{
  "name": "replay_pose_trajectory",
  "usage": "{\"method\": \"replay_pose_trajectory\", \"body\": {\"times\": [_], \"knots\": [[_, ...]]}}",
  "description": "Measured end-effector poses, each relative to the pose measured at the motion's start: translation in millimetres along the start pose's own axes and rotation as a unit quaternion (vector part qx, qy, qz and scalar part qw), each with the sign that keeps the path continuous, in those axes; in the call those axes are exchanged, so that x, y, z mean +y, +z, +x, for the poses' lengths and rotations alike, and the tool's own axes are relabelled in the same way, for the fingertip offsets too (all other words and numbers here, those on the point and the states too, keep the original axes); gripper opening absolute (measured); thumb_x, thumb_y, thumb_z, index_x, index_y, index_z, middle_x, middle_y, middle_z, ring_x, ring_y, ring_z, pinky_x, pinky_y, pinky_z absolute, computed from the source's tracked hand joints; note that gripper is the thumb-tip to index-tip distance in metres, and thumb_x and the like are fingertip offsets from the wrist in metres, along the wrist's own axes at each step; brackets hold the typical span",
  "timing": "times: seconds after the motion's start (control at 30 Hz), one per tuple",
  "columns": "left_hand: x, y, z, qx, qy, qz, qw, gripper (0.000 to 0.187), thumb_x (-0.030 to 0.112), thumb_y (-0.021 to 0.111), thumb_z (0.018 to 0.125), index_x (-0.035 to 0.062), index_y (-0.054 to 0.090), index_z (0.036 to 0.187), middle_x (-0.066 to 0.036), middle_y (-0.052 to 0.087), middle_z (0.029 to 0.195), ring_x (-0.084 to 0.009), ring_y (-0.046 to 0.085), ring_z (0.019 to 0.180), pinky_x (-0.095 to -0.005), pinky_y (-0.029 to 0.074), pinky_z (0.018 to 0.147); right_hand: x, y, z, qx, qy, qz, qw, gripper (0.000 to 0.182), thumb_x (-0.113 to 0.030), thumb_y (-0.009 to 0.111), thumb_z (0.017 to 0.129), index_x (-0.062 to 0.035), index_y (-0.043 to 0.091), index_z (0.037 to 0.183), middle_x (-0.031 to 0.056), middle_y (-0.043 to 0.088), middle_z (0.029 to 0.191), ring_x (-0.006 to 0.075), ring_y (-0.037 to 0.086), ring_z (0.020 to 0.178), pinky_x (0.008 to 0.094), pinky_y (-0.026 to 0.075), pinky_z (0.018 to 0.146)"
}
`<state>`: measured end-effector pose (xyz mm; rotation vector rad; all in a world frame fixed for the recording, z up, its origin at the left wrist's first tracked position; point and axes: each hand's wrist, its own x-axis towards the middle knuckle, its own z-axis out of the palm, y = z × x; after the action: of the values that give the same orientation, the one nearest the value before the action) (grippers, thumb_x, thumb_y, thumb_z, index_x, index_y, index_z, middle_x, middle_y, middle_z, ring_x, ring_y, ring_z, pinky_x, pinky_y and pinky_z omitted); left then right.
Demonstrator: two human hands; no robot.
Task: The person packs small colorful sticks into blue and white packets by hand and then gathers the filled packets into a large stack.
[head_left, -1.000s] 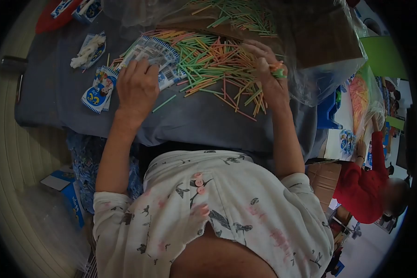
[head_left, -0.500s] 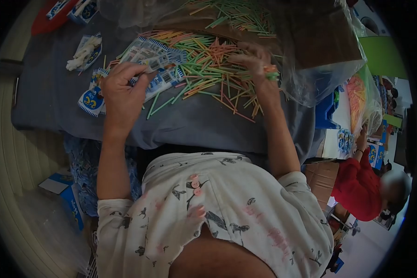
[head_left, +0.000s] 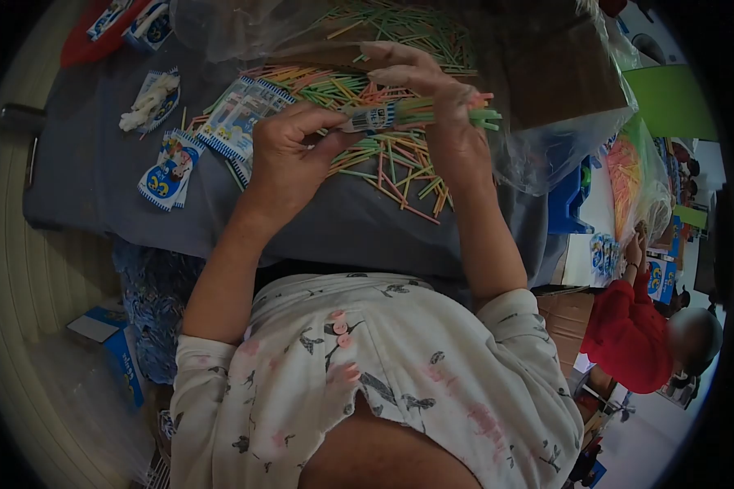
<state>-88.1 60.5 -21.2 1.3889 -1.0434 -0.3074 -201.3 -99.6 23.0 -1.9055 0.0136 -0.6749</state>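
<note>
Between thumb and fingers my left hand [head_left: 289, 159] pinches the end of a small clear packet [head_left: 373, 118] with blue print. Several thin coloured sticks [head_left: 420, 112] reach from the packet's other end into my right hand [head_left: 457, 122]. Its thumb side lies against them, while its upper fingers stretch out to the left. The sticks' pink and green ends stick out past its right side. Below and behind both hands lies a loose pile of pastel sticks [head_left: 391, 167]. Flat packets [head_left: 240, 118] rest left of the pile.
Blue-and-white packets [head_left: 171, 171] and a packet with a crumpled white item [head_left: 151, 102] lie on the grey cloth [head_left: 81, 163]. A cardboard box [head_left: 575, 69] in clear plastic stands at the right. Beyond it is a person in red [head_left: 632, 334].
My left hand has moved right and now meets my right hand, with a packet in it. The sticks in my right hand now reach into that packet.
</note>
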Motion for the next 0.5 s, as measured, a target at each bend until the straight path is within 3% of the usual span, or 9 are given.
{"method": "replay_pose_trajectory", "body": {"times": [0.1,0.2,0.33,0.43,0.5], "knots": [[-7.4,4.0,-2.6,0.036,-0.032,-0.054,0.997,0.014,-0.006,0.073,0.077,-0.0029,0.071,0.090,-0.009,0.069,0.083,-0.0138,0.067,0.074,-0.0250,0.053,0.064,8.7,2.8,2.0,-0.034,-0.044,-0.111,0.992,0.068,-0.066,0.036,0.095,-0.0104,0.072,0.108,0.0117,0.062,0.122,0.0281,0.052,0.120,0.0436,0.043,0.098],[-11.2,2.4,-4.7,0.007,-0.036,-0.002,0.999,0.015,-0.005,0.075,0.077,-0.0024,0.072,0.091,-0.008,0.069,0.083,-0.0130,0.067,0.075,-0.0247,0.052,0.064,5.2,12.0,-4.6,-0.050,0.037,-0.027,0.998,0.063,-0.063,0.044,0.094,-0.0081,0.072,0.109,0.0118,0.063,0.119,0.0276,0.053,0.119,0.0416,0.042,0.099],[-16.1,10.2,-0.2,0.018,-0.043,-0.084,0.995,0.017,-0.004,0.076,0.076,-0.0017,0.073,0.093,-0.008,0.069,0.084,-0.0128,0.067,0.076,-0.0242,0.052,0.067,13.0,4.2,4.5,-0.053,0.019,0.022,0.998,0.076,-0.069,0.049,0.089,-0.0018,0.066,0.118,0.0150,0.057,0.132,0.0249,0.053,0.122,0.0410,0.041,0.103],[-14.1,14.0,8.8,0.012,-0.051,-0.126,0.991,0.020,-0.004,0.076,0.076,-0.0012,0.072,0.096,-0.008,0.069,0.088,-0.0130,0.067,0.079,-0.0244,0.053,0.070,7.4,6.7,6.3,-0.016,-0.020,-0.027,0.999,0.082,-0.070,0.049,0.088,0.0006,0.060,0.127,0.0155,0.056,0.133,0.0249,0.052,0.123,0.0405,0.039,0.105],[-14.3,17.0,13.3,0.008,-0.058,-0.149,0.987,0.021,-0.004,0.075,0.077,-0.0011,0.072,0.097,-0.008,0.069,0.090,-0.0132,0.067,0.081,-0.0248,0.053,0.072,6.7,9.5,6.7,0.097,-0.043,0.065,0.992,0.063,-0.052,0.051,0.094,-0.0006,0.059,0.128,0.0136,0.059,0.126,0.0248,0.055,0.117,0.0366,0.044,0.097]]}}
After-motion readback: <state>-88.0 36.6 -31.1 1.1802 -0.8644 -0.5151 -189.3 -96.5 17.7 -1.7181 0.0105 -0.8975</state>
